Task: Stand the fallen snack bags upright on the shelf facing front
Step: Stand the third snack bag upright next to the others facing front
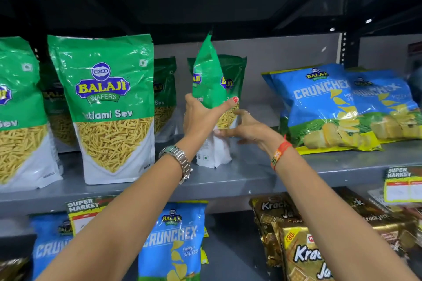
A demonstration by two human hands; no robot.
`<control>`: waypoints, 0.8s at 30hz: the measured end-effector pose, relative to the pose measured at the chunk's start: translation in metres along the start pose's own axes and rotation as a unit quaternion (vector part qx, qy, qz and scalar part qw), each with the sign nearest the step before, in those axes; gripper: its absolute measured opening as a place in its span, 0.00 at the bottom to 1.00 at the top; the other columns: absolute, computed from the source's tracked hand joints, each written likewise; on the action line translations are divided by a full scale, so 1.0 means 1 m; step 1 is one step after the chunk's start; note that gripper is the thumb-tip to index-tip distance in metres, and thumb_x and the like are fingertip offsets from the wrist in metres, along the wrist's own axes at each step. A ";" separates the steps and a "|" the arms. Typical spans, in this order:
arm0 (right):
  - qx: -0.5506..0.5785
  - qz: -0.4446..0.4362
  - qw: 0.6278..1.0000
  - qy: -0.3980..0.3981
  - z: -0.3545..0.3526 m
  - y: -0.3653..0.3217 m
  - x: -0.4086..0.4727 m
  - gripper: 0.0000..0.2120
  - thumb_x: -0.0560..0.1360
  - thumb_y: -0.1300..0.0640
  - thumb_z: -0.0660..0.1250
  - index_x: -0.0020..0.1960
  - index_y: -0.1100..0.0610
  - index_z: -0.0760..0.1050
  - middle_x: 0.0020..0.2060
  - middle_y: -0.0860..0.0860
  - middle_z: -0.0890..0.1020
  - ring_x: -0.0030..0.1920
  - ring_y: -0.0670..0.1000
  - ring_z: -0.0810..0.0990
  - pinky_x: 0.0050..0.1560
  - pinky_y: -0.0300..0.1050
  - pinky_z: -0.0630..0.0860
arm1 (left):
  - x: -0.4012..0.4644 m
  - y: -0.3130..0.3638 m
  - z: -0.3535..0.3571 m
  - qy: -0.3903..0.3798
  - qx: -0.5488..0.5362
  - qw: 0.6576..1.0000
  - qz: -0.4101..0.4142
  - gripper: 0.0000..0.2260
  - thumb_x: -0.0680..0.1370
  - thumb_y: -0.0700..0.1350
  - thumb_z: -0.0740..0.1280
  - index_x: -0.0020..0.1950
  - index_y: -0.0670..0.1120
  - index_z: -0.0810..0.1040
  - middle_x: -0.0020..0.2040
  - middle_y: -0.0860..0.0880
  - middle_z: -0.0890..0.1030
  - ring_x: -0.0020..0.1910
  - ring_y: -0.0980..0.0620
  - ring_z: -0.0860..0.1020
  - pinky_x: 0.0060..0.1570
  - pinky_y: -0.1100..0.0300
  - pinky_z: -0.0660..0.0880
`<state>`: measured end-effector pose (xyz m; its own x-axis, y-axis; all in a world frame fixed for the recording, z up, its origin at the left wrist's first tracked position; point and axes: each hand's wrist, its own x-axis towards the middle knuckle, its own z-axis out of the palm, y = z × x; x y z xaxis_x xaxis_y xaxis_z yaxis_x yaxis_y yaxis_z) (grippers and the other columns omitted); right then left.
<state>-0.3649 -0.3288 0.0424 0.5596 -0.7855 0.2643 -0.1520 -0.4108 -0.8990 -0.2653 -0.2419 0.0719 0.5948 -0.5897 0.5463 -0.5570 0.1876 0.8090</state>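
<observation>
Sev bag [209,80] is held upright on the grey shelf [251,175], turned edge-on so its side faces out — its white base rests on the shelf between a front-facing sev pack [107,107] and the leaning Crunchex bags [319,107]. It is gripped at mid-height by the left hand [201,116], fingers closed around it with the thumb across the near side. The right hand [246,128] is laid against the bag's lower part with fingers spread, touching rather than clasping; another sev bag [235,75] is seen just behind.
</observation>
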 end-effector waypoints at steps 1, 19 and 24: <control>-0.020 -0.016 1.000 0.009 0.003 -0.001 0.005 0.48 0.64 0.50 0.77 0.76 0.55 0.53 0.67 0.50 0.66 0.65 0.51 0.70 0.56 0.46 0.72 | 0.003 -0.002 0.000 0.011 -0.002 1.000 -0.002 0.39 0.61 0.62 0.75 0.62 0.44 0.63 0.56 0.50 0.75 0.55 0.47 0.76 0.55 0.55 0.73; 0.190 0.038 0.979 -0.066 -0.046 -0.002 0.056 0.17 0.67 0.44 0.73 0.51 0.51 0.76 0.58 0.53 0.76 0.57 0.53 0.75 0.62 0.58 0.70 | 0.041 -0.031 -0.025 -0.187 -0.293 0.932 -0.101 0.15 0.82 0.50 0.54 0.60 0.45 0.75 0.66 0.40 0.75 0.65 0.43 0.74 0.69 0.45 0.65; 0.181 0.051 0.977 -0.100 -0.040 -0.003 0.062 0.08 0.72 0.47 0.69 0.43 0.52 0.76 0.34 0.48 0.83 0.43 0.51 0.76 0.55 0.52 0.69 | 0.052 -0.039 -0.030 -0.180 -0.288 0.934 -0.110 0.25 0.75 0.57 0.62 0.68 0.45 0.71 0.71 0.41 0.71 0.71 0.43 0.68 0.72 0.43 0.61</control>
<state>-0.3625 -0.3949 0.0760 0.7105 -0.6925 0.1252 0.0616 -0.1161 -0.9913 -0.1950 -0.2564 0.0751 0.3665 -0.8705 0.3285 0.0217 0.3609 0.9323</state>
